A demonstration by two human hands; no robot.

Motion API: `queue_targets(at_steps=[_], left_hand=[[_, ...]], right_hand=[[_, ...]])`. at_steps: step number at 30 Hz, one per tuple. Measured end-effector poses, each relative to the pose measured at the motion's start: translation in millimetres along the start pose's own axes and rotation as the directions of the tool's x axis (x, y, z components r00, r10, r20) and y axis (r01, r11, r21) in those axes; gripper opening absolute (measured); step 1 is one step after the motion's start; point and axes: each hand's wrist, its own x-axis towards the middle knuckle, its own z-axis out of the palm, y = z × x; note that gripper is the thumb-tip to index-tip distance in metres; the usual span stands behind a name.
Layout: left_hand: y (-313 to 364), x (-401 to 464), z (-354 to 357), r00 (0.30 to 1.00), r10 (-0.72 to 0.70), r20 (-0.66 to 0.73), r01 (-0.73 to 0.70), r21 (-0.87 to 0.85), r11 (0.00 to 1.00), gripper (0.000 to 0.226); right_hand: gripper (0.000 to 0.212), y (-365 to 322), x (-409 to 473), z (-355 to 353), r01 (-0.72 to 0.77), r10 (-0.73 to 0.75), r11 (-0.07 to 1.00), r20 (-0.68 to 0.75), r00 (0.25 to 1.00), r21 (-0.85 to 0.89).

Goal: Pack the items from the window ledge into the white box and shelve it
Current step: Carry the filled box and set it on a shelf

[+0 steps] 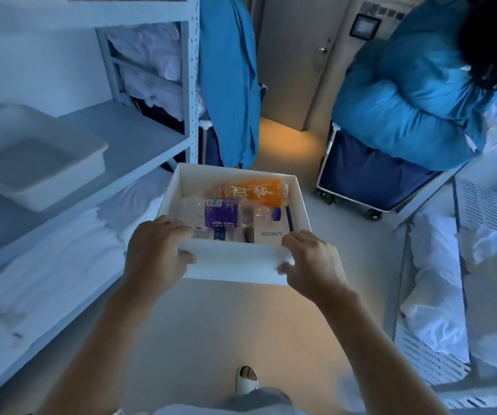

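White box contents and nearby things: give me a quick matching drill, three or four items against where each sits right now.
Things:
1. orange bottle
2. purple-label bottle
3. white tray
4. blue bedding

Places:
A. on the shelf at left
B. heaped on the cart at right
C. far end of the white box
D. middle of the box, lying on its side

Pairs: 1-C, 2-D, 3-A, 4-B

My hands carried a plain white cardboard box (235, 265) holding an orange-labelled plastic bottle (260, 191), a purple-labelled clear bottle (223, 216), beside blue quilted bedding (406, 94).
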Motion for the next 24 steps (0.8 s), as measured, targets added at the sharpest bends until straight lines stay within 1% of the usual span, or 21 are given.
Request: queue_targets(at_steps=[6, 12, 17, 24], left_hand=[[6.1, 23.4, 25.6, 0.99, -0.135, -0.047, 0.139, 0.101, 0.985, 0.05], [30.8, 40.7, 43.5, 0.957, -0.271, -0.104, 0.287, 0.217, 0.933, 0.05], [37.1, 48.4, 44.3, 0.931, -0.348, -0.11, 0.365, 0.297, 0.882, 0.05], [27.6, 61.5, 48.2, 0.902, -0.411, -0.133, 0.431, 0.33, 0.84, 0.045]], right_hand=[[0.053, 45.9, 61.9, 21.2, 0.171, -0.17, 0.985, -0.014, 0.985, 0.038], [0.046, 91.3, 109.2, 40.6, 0.297, -0.301, 0.948, 0.019, 0.954, 0.113], [0.045, 98.9, 137.8, 57.4, 0.363, -0.374, 0.91, 0.023, 0.927, 0.201], [0.047, 99.8, 174.4, 76.7, 0.427, -0.444, 0.874, 0.024, 0.896, 0.232]])
